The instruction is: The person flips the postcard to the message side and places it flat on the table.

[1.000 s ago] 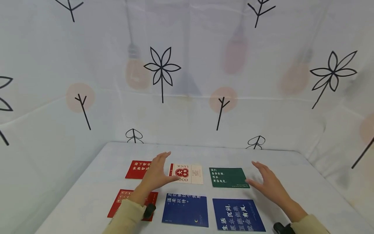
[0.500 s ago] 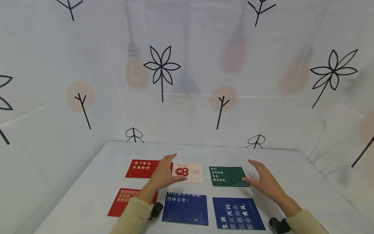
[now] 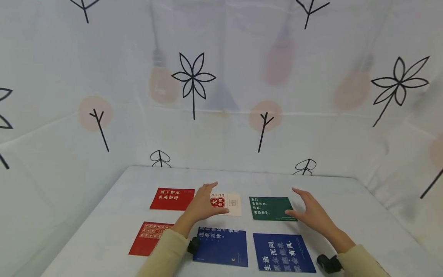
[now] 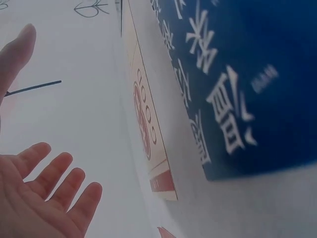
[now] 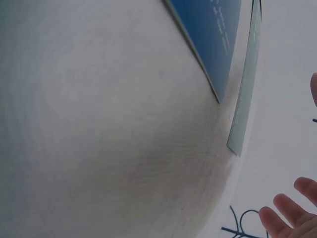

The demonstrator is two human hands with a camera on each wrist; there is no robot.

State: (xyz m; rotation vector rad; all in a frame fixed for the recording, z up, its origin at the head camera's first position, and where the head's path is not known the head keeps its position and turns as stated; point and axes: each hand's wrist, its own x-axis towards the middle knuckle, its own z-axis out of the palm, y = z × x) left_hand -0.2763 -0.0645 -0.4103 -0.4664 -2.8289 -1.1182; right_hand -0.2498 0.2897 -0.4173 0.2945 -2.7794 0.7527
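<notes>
At far left, the rear red card [image 3: 172, 199] is now almost fully exposed; part of it was covered a second ago. The front red card [image 3: 143, 242] is unmoved, its right end hidden by the left sleeve [image 3: 166, 252].

The left hand [image 3: 202, 206] has been shifted rightward and now overlaps the left part of the cream card [image 3: 234, 204]. Its thumb is spread well apart from loosely extended fingers; nothing is grasped. The middle blue card [image 3: 221, 250] is left lying in front.

To the right, the green card [image 3: 271, 209] and the right blue card [image 3: 282, 254] are seen lying flat, undisturbed. The right hand [image 3: 313, 213] has been drawn slightly leftward, its thumb overlapping the green card's right edge; contact cannot be judged. It is likewise relaxed and unoccupied, palm turned inward.

The gap between the hands is narrowed. As no card is displaced, handling is judged not yet begun.
</notes>
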